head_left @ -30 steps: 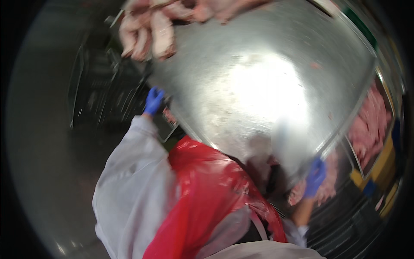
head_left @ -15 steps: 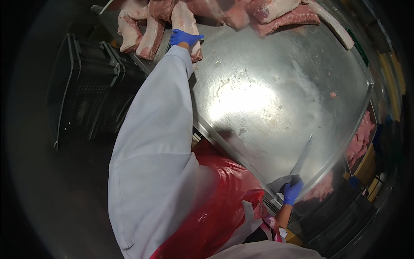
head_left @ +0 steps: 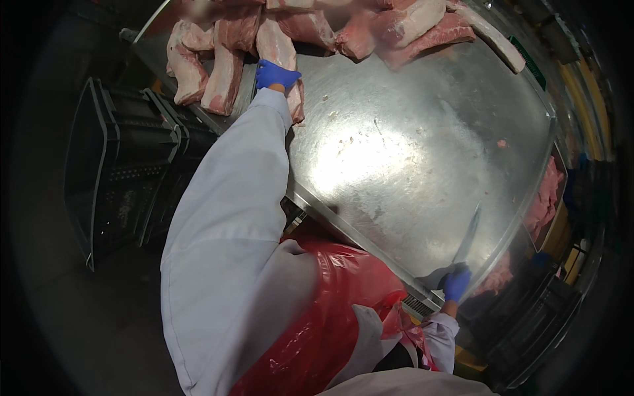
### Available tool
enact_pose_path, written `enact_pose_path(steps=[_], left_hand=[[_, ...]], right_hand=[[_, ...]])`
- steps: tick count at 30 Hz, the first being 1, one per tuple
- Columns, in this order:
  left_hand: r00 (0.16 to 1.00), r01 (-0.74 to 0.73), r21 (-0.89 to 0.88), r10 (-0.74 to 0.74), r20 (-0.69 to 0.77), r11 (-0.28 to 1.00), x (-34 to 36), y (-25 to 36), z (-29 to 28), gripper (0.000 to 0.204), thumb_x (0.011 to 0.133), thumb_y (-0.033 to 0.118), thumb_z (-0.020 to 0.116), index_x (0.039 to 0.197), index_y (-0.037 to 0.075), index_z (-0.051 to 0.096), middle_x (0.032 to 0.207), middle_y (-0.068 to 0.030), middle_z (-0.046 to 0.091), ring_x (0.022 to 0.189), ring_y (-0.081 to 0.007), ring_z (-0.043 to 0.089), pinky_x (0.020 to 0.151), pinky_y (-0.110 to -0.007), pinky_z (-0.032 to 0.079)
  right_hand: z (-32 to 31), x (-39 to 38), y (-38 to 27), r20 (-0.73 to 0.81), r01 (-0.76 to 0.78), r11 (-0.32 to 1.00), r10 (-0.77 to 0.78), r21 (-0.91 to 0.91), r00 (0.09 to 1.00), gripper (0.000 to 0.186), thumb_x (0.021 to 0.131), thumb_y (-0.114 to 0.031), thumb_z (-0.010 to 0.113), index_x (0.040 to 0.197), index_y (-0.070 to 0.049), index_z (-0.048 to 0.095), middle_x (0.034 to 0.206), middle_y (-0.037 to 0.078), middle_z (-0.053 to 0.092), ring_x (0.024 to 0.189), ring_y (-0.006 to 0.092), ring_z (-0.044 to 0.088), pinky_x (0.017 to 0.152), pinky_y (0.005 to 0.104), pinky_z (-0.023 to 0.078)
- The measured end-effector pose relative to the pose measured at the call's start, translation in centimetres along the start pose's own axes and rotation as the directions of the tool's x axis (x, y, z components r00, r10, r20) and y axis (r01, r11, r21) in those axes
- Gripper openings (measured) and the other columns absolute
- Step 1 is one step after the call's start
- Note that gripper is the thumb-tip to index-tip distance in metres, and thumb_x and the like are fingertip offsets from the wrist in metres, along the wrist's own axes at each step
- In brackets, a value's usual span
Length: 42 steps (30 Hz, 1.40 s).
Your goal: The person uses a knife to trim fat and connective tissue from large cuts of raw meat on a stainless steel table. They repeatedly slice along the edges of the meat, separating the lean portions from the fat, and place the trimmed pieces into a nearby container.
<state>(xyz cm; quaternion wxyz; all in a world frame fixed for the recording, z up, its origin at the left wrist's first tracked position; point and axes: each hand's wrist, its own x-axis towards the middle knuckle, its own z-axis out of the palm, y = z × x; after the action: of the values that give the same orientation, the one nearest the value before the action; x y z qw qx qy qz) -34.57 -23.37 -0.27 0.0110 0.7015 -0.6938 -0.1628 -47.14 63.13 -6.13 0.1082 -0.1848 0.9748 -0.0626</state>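
My left hand point(head_left: 277, 74), in a blue glove, reaches to the far left of the steel table point(head_left: 396, 86). Its fingers are wrapped over a long slab of raw meat point(head_left: 275, 43) with a pale fat side, whose near end sticks out below the hand. At the table's near right corner, my right hand point(head_left: 456, 282), gloved in blue too, grips a knife point(head_left: 469, 232). The blade points away from me, low over the steel; whether it touches the surface I cannot tell.
More meat slabs point(head_left: 224, 76) line the far edge. A long pale strip point(head_left: 492, 36) lies at the far right. Dark plastic crates point(head_left: 135, 155) stand left of the table. Pink meat trimmings point(head_left: 545, 198) sit in a container beyond the right edge. A small scrap point(head_left: 502, 143) is on the steel.
The view has shifted, so the far meat shows more fully and lower. My left hand stays on the same slab, and my right hand keeps the knife in nearly the same place.
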Motion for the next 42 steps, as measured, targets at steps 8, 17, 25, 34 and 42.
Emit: enact_pose_path(steps=[8,17,25,34,42], left_hand=[[0.998,0.058,0.013,-0.058,0.023,0.998,-0.8,-0.5,1.7,0.128,0.064,0.059,0.086,0.157,0.003,0.018,0.156,-0.0232,0.034,0.142,-0.0377,0.04,0.111,-0.053,0.04],[0.994,0.112,0.0,-0.112,0.013,0.994,-11.0,0.5,2.9,0.125,0.059,0.062,0.086,0.15,-0.001,0.028,0.147,-0.022,0.043,0.133,-0.0352,0.048,0.104,-0.051,0.044],[0.972,-0.237,0.032,0.237,0.006,0.971,-30.3,-3.3,6.9,0.119,0.058,0.057,0.089,0.14,-0.01,0.033,0.133,-0.0266,0.049,0.124,-0.0399,0.051,0.103,-0.05,0.043],[0.777,-0.596,-0.057,0.593,0.21,0.801,-39.6,-1.1,10.7,0.132,0.062,0.058,0.086,0.152,-0.01,0.017,0.141,-0.0366,0.038,0.132,-0.0509,0.04,0.112,-0.053,0.034],[0.63,-0.775,0.215,0.749,0.203,0.594,-36.8,22.9,13.8,0.121,0.062,0.057,0.086,0.147,-0.007,0.03,0.145,-0.03,0.044,0.131,-0.0423,0.049,0.101,-0.052,0.047]], right_hand=[[1.4,0.0,1.5,-0.087,0.03,0.999,-0.033,-0.044,0.996,0.061,0.073,-0.008,0.07,0.128,0.004,0.045,0.113,0.026,0.051,0.108,0.0459,0.051,0.094,0.0512,0.043],[-0.5,0.2,-0.4,-0.034,0.028,0.999,-0.027,0.036,0.999,0.064,0.075,-0.01,0.067,0.132,0.005,0.043,0.115,0.027,0.049,0.109,0.0468,0.051,0.095,0.0516,0.043],[-0.8,0.9,-0.1,0.009,-0.031,0.985,0.03,0.168,1.0,0.056,0.073,-0.013,0.071,0.122,0.001,0.048,0.114,0.027,0.056,0.109,0.0464,0.056,0.092,0.0507,0.046],[-1.2,1.6,2.6,0.033,-0.155,0.761,0.173,0.629,0.984,0.043,0.073,-0.013,0.065,0.114,-0.008,0.053,0.082,0.02,0.065,0.077,0.0398,0.066,0.069,0.0467,0.05],[-1.1,2.5,2.5,0.171,-0.28,0.24,0.392,0.93,0.904,0.028,0.084,-0.009,0.063,0.111,-0.003,0.058,0.08,0.006,0.06,0.068,0.0149,0.059,0.057,0.0301,0.05]])
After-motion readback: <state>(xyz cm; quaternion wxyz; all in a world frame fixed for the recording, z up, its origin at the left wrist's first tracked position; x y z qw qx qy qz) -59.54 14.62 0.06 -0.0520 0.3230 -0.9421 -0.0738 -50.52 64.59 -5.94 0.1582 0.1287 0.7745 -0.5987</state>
